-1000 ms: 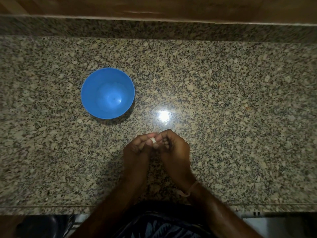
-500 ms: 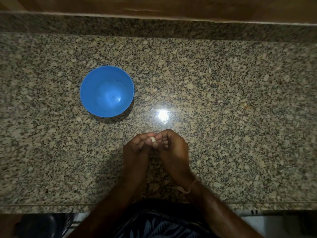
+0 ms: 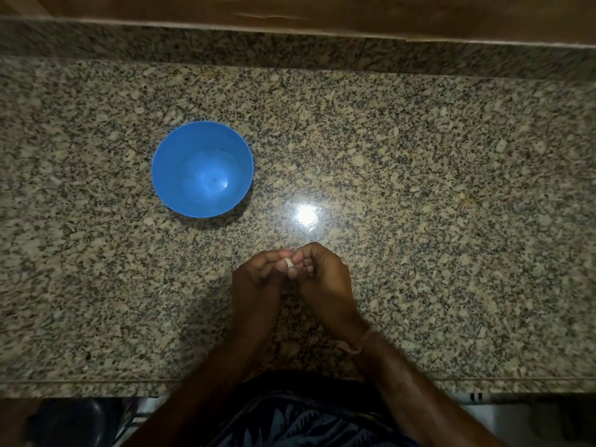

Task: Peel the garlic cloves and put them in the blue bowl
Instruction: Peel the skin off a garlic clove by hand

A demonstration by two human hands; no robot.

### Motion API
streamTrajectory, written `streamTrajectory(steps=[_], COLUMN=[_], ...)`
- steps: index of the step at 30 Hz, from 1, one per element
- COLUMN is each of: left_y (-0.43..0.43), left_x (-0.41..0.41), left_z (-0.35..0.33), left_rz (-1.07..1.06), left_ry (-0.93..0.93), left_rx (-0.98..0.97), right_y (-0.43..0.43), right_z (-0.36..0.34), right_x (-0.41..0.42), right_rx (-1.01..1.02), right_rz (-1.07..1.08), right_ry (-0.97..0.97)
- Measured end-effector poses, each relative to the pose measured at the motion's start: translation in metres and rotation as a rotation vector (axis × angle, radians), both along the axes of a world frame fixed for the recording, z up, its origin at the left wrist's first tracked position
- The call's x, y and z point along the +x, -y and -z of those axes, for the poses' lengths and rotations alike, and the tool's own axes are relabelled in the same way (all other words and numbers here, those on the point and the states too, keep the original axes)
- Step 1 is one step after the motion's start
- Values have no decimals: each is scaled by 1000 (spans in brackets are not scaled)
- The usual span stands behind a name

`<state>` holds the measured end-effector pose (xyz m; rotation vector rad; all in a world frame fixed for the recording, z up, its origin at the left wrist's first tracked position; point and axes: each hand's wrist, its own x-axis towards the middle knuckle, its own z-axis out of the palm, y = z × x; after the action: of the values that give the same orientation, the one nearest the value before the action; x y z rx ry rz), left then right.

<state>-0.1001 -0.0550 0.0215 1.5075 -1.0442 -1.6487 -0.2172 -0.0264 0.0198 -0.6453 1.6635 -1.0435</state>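
Note:
A small pale garlic clove point(image 3: 287, 262) shows between the fingertips of both hands, just above the granite counter. My left hand point(image 3: 258, 275) and my right hand point(image 3: 322, 272) are pressed together around it, fingers curled, so most of the clove is hidden. The blue bowl point(image 3: 161, 175) stands on the counter up and to the left of my hands, about a hand's length away. Nothing can be seen inside it.
The speckled granite counter point(image 3: 451, 221) stretches wide on both sides, with a bright light reflection point(image 3: 306, 214) just beyond my hands. A raised granite ledge point(image 3: 290, 46) and wooden panel run along the back. The counter's front edge point(image 3: 96, 387) is near my body.
The hands stay together on the clove with only small finger movements. The view has shifted slightly; the bowl has not moved.

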Motion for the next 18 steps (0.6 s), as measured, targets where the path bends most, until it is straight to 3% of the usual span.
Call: streamTrajectory(steps=[12,18], left_y=[0,-3], left_x=[4,6], left_z=[1,4], left_rz=[31,32], left_ry=[-29,-37], left_rx=[48,107], right_y=[-2,-8], right_z=[-2,-7], right_x=[-3,0], right_rx=[11,-19], right_rz=[-44,-38], right_ry=[-3,-111])
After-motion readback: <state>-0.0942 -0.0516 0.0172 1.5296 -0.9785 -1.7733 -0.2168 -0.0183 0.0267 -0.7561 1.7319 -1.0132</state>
